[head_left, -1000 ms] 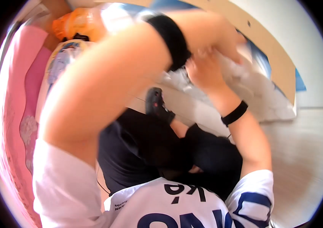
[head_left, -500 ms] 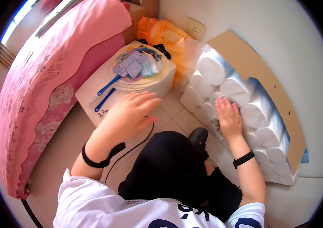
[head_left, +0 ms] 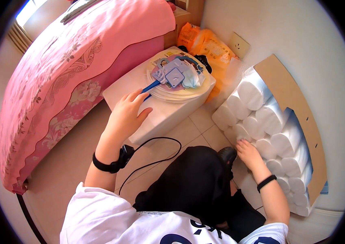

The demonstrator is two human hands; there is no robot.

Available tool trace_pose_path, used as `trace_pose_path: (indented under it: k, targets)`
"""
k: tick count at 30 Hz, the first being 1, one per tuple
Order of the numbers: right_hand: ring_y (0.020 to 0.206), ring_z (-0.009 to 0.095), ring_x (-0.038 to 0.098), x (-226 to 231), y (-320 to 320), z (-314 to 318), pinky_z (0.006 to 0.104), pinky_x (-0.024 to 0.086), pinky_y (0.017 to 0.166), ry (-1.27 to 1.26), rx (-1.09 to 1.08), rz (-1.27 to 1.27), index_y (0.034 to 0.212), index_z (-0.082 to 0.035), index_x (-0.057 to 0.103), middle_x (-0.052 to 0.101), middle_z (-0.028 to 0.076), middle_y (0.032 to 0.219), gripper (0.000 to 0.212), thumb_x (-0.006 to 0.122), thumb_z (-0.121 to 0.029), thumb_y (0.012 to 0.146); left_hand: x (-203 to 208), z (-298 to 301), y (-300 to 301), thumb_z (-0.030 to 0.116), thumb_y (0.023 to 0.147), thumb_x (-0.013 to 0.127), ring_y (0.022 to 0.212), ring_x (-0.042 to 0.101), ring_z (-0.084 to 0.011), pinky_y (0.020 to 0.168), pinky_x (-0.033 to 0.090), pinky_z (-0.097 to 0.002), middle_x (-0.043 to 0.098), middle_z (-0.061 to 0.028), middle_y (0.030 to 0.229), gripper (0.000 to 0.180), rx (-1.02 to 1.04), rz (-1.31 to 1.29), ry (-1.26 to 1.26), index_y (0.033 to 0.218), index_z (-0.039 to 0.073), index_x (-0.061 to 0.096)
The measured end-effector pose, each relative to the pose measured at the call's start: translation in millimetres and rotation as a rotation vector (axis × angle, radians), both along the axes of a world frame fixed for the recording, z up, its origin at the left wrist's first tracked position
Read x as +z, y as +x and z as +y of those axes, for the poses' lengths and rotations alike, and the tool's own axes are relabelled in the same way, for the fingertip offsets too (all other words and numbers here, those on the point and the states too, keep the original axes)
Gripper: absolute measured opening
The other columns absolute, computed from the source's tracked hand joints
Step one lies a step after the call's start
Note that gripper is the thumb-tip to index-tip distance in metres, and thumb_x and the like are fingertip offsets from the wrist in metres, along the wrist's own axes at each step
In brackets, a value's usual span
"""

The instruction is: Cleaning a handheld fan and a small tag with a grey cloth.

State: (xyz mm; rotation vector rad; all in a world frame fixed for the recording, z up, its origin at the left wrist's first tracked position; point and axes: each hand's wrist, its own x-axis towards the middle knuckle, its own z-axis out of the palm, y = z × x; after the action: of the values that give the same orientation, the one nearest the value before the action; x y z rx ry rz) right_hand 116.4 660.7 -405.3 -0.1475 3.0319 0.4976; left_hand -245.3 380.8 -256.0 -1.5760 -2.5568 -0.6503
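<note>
My left hand [head_left: 127, 114] reaches forward with its fingers stretched and the thumb apart. Its fingertips are at the ends of two blue handles [head_left: 151, 86]; contact cannot be told. One handle leads to a flat pale-blue head with a square panel [head_left: 175, 77]. This lies on a stack of round, pale flat things [head_left: 168, 96] on a white box [head_left: 134, 106]. My right hand [head_left: 249, 155] is at the lower left side of a pack of white paper rolls [head_left: 283, 143], fingers curled together. Whatever they hold is hidden.
A bed with a pink cover [head_left: 83, 44] stands at the left. Orange bags [head_left: 213, 49] lie behind the box, below a wall socket [head_left: 239, 44]. A cardboard sheet [head_left: 298, 97] leans behind the rolls. A black cable [head_left: 156, 162] runs from my left wrist across the tiles.
My left hand has come closer to the blue handles. My right hand has slid down off the rolls' front; the greyish patterned thing under it no longer shows. The whole view has shifted.
</note>
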Motion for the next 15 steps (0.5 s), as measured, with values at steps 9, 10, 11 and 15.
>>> trace_pose_path:
  k: [9, 10, 11, 15]
  targets:
    - [0.102, 0.027, 0.054, 137, 217, -91, 0.0418, 0.041, 0.094, -0.217, -0.242, -0.102, 0.071, -0.004, 0.058, 0.060, 0.009, 0.093, 0.011, 0.055, -0.012, 0.064, -13, 55, -8, 0.027, 0.083, 0.061, 0.109, 0.050, -0.0345, 0.089, 0.043, -0.0411, 0.055, -0.0158, 0.117, 0.038, -0.090, -0.027, 0.026, 0.113, 0.006, 0.054]
    - [0.102, 0.028, 0.054, 156, 241, -103, 0.0430, 0.042, 0.094, -0.194, -0.326, -0.110, 0.070, -0.004, 0.058, 0.060, 0.010, 0.094, 0.012, 0.056, -0.013, 0.063, -14, 65, -10, 0.028, 0.083, 0.061, 0.109, 0.051, -0.0348, 0.089, 0.044, -0.0409, 0.056, -0.0158, 0.115, 0.038, -0.067, -0.039, 0.005, 0.112, 0.005, 0.054]
    - [0.103, 0.030, 0.054, 176, 266, -114, 0.0445, 0.041, 0.094, -0.161, -0.382, -0.118, 0.074, -0.003, 0.058, 0.060, 0.011, 0.097, 0.013, 0.056, -0.012, 0.065, -18, 74, -11, 0.028, 0.083, 0.061, 0.109, 0.051, -0.0348, 0.089, 0.044, -0.0409, 0.056, -0.0158, 0.115, 0.038, -0.072, -0.046, 0.013, 0.112, 0.005, 0.054]
    - [0.107, 0.036, 0.051, 244, 390, -146, 0.0494, 0.038, 0.095, 0.190, -0.600, 0.012, 0.096, -0.001, 0.056, 0.057, 0.018, 0.108, 0.021, 0.055, -0.007, 0.076, -34, 107, -19, 0.029, 0.082, 0.061, 0.103, 0.054, -0.0363, 0.086, 0.045, -0.0420, 0.059, -0.0165, 0.109, 0.040, -0.048, 0.049, 0.099, 0.110, 0.002, 0.052]
